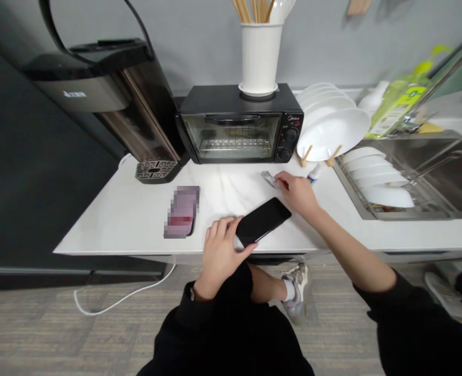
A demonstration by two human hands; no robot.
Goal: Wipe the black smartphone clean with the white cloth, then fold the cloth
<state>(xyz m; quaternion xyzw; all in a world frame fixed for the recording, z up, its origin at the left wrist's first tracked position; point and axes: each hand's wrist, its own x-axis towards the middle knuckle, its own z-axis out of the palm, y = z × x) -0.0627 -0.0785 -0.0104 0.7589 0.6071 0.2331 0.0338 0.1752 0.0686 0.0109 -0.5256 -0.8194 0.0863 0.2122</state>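
Observation:
A black smartphone point(264, 220) lies slanted on the white countertop, its dark screen facing up. My left hand point(223, 249) holds it by the near left end, thumb on the lower edge and fingers at the upper corner. Just beyond the phone, my right hand point(297, 194) pinches a small crumpled greyish piece point(269, 179), perhaps a cloth or wipe; its exact kind is unclear. Right behind that hand stands a small white bottle point(314, 173) with a blue label, partly hidden by it. Left of my left hand lies a second phone point(182, 211) with a pixelated pinkish surface.
A black toaster oven point(231, 138) backs the counter point(109, 222), carrying a white utensil cup point(260, 57). A tall drink dispenser point(145, 109) stands left. To the right are racked white plates point(333, 128), a green soap bottle point(399, 104) and a sink point(430, 156) with bowls point(388, 196).

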